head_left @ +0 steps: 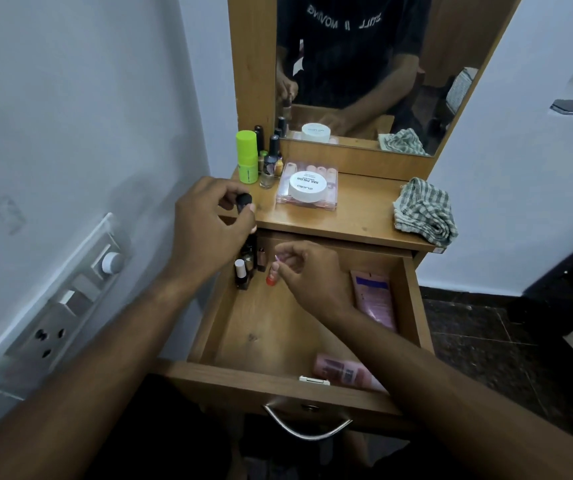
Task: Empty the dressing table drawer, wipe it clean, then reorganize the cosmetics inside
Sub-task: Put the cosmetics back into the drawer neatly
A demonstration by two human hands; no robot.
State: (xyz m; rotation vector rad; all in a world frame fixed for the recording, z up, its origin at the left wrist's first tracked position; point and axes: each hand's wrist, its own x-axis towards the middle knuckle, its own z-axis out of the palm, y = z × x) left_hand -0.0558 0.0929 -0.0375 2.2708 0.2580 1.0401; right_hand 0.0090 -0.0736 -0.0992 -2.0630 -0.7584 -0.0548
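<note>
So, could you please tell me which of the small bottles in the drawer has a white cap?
The dark bottle standing nearest the front in the cluster at the drawer's back-left corner. Its neighbours there have dark caps, and the orange bottle is under the right hand.

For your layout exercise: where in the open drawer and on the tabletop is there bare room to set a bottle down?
Drawer: bare middle floor between the standing bottles and pink tube. Tabletop: free between the nail polish box and checked cloth. Back-left corner is crowded.
</note>
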